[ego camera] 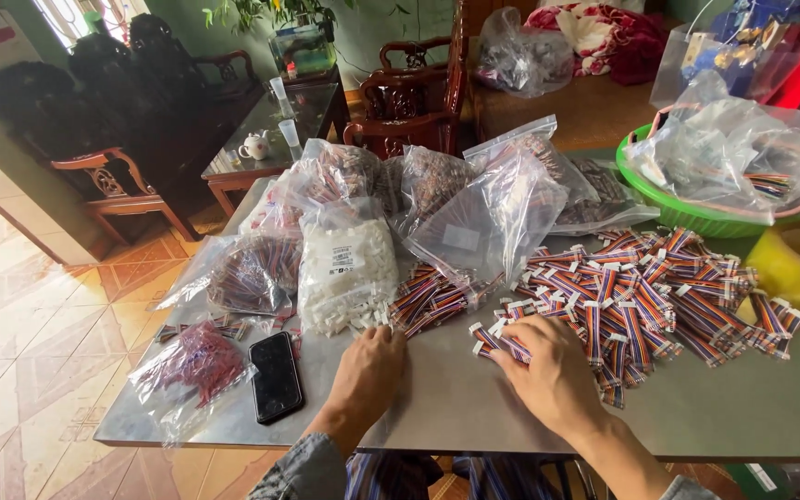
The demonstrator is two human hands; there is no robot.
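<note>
On the grey table [474, 398], the right hand [553, 375] pinches a short striped ribbon cable [500, 341] at its fingertips beside the big cable pile [645, 296], while the left hand [368, 366] rests loosely curled, fingertips touching white connectors [344, 315].

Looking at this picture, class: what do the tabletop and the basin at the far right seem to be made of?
The tabletop looks like sheet metal, dull grey with a soft, brushed sheen and thin edge. The basin looks like moulded plastic: bright green, smooth, with a thick rolled rim. Both are judged by look only.
</note>
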